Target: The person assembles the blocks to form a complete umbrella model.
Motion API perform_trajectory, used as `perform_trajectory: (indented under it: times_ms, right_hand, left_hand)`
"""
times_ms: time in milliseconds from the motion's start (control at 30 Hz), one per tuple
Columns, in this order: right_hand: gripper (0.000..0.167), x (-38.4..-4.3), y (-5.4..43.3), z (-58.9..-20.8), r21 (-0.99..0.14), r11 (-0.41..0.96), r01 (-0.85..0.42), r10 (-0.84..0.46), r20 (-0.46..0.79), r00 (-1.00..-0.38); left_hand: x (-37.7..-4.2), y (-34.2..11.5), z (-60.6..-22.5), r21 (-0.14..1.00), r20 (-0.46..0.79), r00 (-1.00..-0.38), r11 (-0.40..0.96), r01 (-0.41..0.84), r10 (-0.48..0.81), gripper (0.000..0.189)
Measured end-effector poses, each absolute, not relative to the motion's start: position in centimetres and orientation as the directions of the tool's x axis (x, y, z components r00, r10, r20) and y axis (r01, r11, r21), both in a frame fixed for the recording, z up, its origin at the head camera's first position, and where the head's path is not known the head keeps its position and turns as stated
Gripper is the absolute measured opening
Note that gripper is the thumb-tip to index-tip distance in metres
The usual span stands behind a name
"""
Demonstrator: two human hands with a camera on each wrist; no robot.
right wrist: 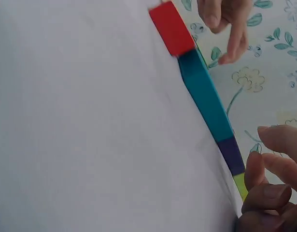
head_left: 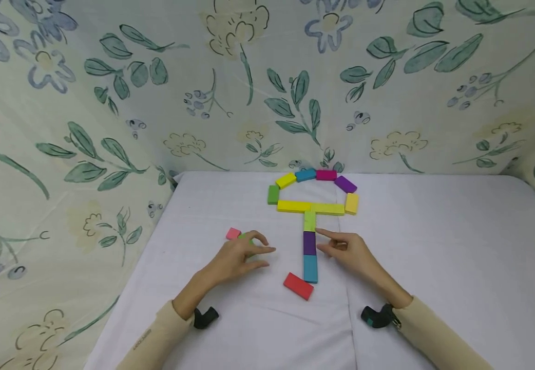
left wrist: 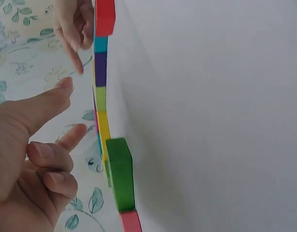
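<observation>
My left hand hovers with loosely bent fingers over a green block, partly hidden by the hand in the head view. Beside that block lies a pink block. My right hand is at the right side of a straight column, its index finger reaching toward a lime green block; whether it touches cannot be told. Below in the column come a purple block and a blue block. A red block lies slanted near the column's lower end. Neither hand holds anything.
Two yellow blocks form a bar across the column's top. Above it curves an arch of several blocks, with a magenta block near its crown. A white cloth covers the table; a floral curtain hangs behind.
</observation>
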State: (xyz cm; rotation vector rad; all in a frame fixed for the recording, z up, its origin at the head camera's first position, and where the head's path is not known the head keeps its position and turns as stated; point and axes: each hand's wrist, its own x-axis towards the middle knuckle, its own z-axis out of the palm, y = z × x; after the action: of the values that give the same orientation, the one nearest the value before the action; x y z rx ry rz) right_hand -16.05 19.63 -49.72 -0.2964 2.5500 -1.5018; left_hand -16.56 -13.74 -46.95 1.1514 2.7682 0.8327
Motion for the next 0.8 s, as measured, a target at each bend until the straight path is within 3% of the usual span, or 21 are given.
perform_trajectory:
  times_ms: [333,800]
  right_hand:
    - [0.046,-10.0,17.8,-50.1,-0.929,0.37,-0.014,-0.316,-0.112,-0.942]
    - [0.04,-8.9,16.7,-50.5,-0.903,0.428,-0.046,-0.293,-0.09,-0.952]
  left_hand:
    - [-18.7,-17.5,-47.5,0.495,0.21,-0.798,0.643,0.585,0.565,0.042]
    - [-19.6,-18.6,-48.2,0.572,0.084,-0.815,0.642,0.511,0.574,0.037]
